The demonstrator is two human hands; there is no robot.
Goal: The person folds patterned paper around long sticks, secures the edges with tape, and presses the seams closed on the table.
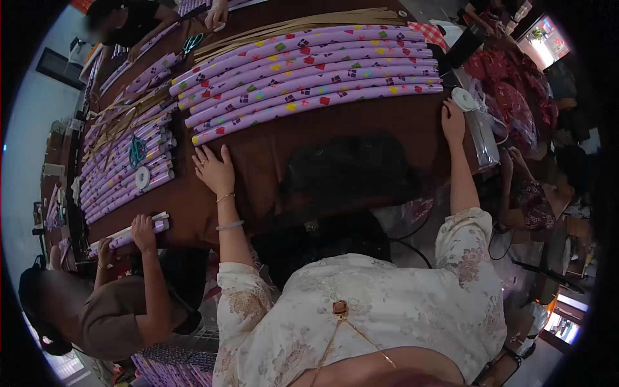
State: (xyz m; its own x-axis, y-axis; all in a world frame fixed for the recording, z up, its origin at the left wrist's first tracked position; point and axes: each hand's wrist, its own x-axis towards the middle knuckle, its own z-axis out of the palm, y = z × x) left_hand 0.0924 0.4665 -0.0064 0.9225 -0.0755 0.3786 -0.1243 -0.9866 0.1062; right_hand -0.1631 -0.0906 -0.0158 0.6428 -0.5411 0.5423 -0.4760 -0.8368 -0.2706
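Several purple patterned rolls (309, 74) lie side by side across the brown table (251, 155). My left hand (214, 169) touches the left end of the nearest roll, its fingers spread and holding nothing. At the other end, my right hand (453, 121) rests on the table just below the rolls' right ends, with its fingers apart and nothing visibly held. A white tape roll (463, 98) sits just beyond my right fingertips. Flat brown strips (290, 29) lie behind the rolls.
On the left are more purple rolls (122, 168), teal scissors (137, 153) and a tape roll (142, 177). A co-worker (129, 303) there handles a roll. Teal-handled scissors (193, 43) lie farther back. Plastic-wrapped red items (509, 97) are at right, near another person (538, 193).
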